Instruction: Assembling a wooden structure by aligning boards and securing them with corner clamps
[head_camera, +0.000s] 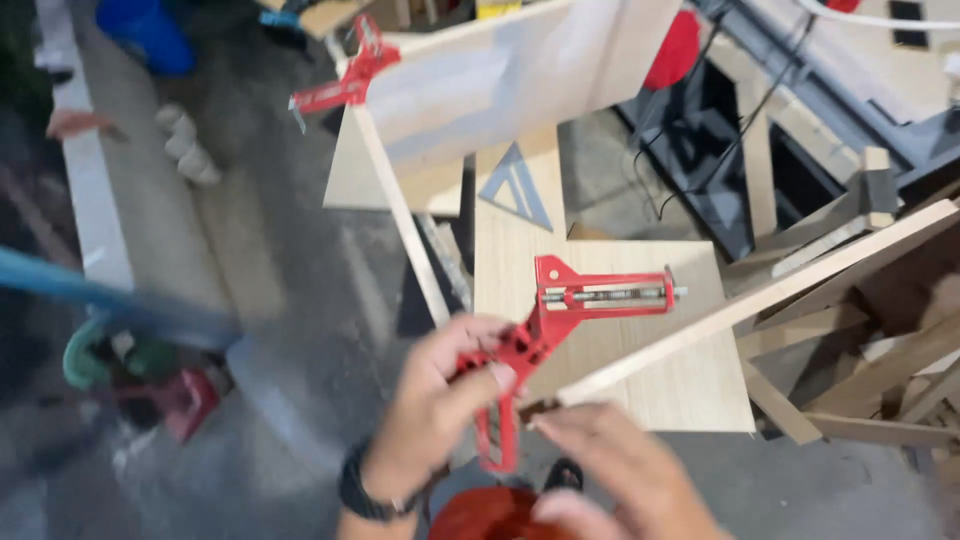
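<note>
The left hand (435, 400) has its fingers pinching the red corner clamp (560, 320), while the wood strip (760, 300) runs up-right from the right hand's (620, 465) loosely spread fingers

The right hand (625, 470) is blurry, and the bottom edge cuts it off. The left hand (440, 405) covers part of the red corner clamp (560, 320). A blue blurry streak (110, 295) on the left is too smeared to tell. The long wood strip (760, 300) runs off the right edge.

Bare hands (450, 400); 1 dark wristwatch (365, 490) on the left wrist.
</note>
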